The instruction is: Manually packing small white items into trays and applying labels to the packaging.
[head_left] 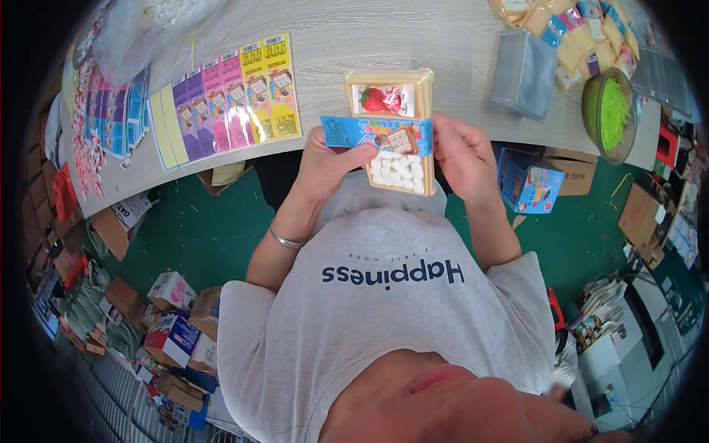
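Note:
A beige plastic tray (426, 88) is held up just off the table's near edge. Its far compartment shows a packet (382, 100) with a strawberry picture; the near one is filled with small white pieces (397, 172). Across the middle lies a blue printed label strip (369, 133), whose left end sticks out past the tray. My left hand (325, 161) is closed on the tray's left side, thumb pressed on the strip. My right hand (467, 156) has curled fingers at the tray's right edge, where the strip ends; its fingertips are partly hidden.
Label sheets (229, 103) in yellow, pink and purple lie on the table (325, 44) at left, beside more blue and pink labels (111, 111). Clear plastic sleeves (523, 70), packed trays (583, 44) and a bowl of green shreds (609, 114) are at right. Boxes (528, 181) stand below.

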Demonstrator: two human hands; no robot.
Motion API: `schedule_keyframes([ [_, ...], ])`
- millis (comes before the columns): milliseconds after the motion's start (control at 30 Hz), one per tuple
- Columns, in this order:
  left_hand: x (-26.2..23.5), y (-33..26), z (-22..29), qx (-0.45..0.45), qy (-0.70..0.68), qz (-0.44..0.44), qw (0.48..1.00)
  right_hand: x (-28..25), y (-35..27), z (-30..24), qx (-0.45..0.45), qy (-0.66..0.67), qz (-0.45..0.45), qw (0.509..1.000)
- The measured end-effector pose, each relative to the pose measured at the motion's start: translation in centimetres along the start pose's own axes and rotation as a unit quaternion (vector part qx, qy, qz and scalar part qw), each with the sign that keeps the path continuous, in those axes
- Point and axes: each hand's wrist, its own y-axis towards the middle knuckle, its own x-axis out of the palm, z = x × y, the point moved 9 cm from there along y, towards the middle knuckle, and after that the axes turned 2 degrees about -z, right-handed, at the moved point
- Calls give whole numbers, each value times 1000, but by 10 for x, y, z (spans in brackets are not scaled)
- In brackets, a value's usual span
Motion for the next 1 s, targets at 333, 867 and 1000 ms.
schedule_keyframes([
  [333,53,7,28,-40,8,-275,961,43,7,8,12,54,-179,982],
  [867,70,-93,120,582,606,-101,533,111,-27,-64,-512,-487,-223,671],
  [1000,85,-85,115,540,582,-180,581,116,-30,-65,-530,-510,-232,637],
])
